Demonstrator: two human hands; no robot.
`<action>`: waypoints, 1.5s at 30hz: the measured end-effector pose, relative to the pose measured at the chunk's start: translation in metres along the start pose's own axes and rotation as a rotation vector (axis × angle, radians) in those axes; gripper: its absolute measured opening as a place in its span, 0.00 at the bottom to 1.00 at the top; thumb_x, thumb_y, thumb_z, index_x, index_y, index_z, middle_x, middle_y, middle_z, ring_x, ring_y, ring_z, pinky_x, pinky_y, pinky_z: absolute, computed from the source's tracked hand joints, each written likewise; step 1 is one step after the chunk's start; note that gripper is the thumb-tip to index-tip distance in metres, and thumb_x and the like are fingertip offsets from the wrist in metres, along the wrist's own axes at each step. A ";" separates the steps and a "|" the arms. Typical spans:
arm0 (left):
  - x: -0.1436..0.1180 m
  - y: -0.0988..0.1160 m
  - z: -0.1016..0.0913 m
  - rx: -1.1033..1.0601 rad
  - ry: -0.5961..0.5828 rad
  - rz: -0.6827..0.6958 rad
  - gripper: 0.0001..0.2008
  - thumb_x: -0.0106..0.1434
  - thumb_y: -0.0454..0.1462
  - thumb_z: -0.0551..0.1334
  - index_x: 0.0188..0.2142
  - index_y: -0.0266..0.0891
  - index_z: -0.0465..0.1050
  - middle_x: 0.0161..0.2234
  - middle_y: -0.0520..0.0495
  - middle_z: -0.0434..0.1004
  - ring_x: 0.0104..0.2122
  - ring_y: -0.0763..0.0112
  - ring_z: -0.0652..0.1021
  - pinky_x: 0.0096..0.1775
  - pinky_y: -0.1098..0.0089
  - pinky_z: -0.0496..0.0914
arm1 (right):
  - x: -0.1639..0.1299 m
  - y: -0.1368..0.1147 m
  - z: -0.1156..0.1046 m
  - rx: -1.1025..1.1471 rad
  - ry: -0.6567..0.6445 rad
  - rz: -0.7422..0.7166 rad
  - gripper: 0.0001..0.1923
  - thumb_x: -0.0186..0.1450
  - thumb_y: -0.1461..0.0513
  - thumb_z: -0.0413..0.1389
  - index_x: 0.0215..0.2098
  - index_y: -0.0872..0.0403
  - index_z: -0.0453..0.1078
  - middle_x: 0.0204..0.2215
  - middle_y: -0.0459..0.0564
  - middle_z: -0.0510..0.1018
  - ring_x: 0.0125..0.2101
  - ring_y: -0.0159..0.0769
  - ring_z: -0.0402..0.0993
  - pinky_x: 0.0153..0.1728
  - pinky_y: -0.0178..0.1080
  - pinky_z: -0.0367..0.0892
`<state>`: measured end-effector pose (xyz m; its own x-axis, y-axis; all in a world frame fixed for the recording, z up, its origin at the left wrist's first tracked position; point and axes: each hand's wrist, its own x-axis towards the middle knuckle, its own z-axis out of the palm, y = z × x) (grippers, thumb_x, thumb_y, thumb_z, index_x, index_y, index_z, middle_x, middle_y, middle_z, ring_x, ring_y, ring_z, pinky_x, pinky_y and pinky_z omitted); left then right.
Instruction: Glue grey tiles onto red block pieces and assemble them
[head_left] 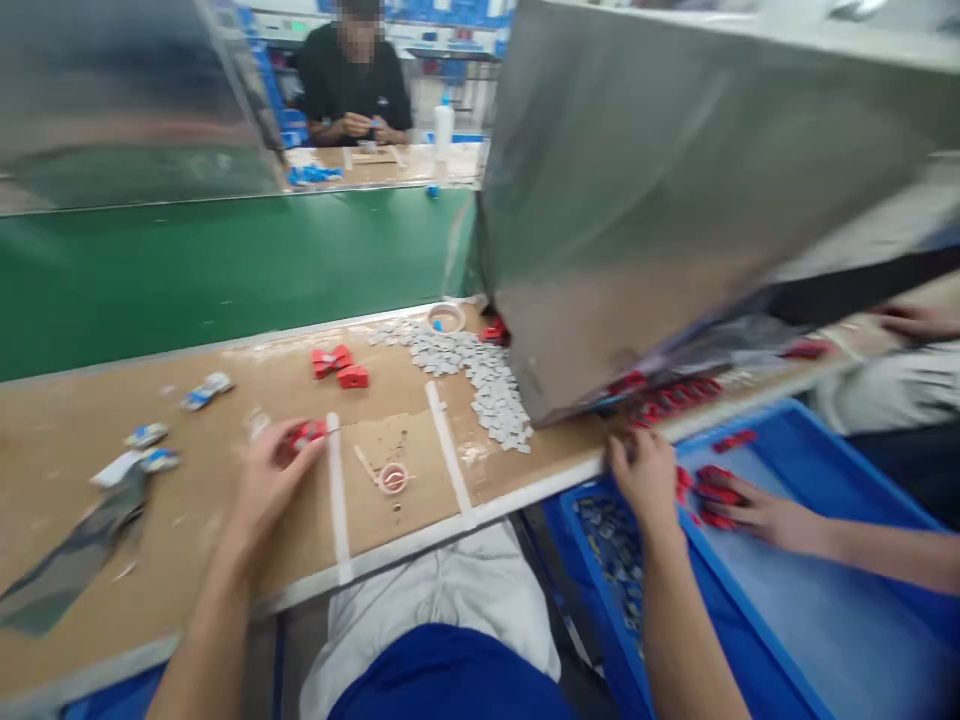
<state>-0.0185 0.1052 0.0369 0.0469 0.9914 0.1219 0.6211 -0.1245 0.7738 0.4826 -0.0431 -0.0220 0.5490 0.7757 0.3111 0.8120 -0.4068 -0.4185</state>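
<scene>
Left hand (271, 472) curled round red part (309, 432); right hand (648, 470) outstretched.

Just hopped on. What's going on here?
The left hand holds a red piece beside a white strip on the table. The right hand is at the table's edge, near a row of red pieces; its grip is unclear. A cup sits between that strip and another. A co-worker's hand touches more red pieces in a blue tray.
</scene>
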 end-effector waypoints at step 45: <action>-0.114 0.011 0.015 -0.255 -0.157 0.133 0.21 0.69 0.34 0.64 0.61 0.48 0.75 0.42 0.46 0.73 0.41 0.66 0.77 0.42 0.68 0.74 | -0.071 -0.226 0.037 0.729 -0.637 -0.521 0.08 0.73 0.64 0.55 0.45 0.53 0.77 0.36 0.51 0.81 0.30 0.35 0.74 0.32 0.36 0.71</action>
<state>-0.0055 -0.0089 0.0220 0.2466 0.9573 0.1507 0.3862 -0.2397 0.8907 0.2532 0.0119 0.0185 -0.2005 0.9618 0.1862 0.4873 0.2628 -0.8328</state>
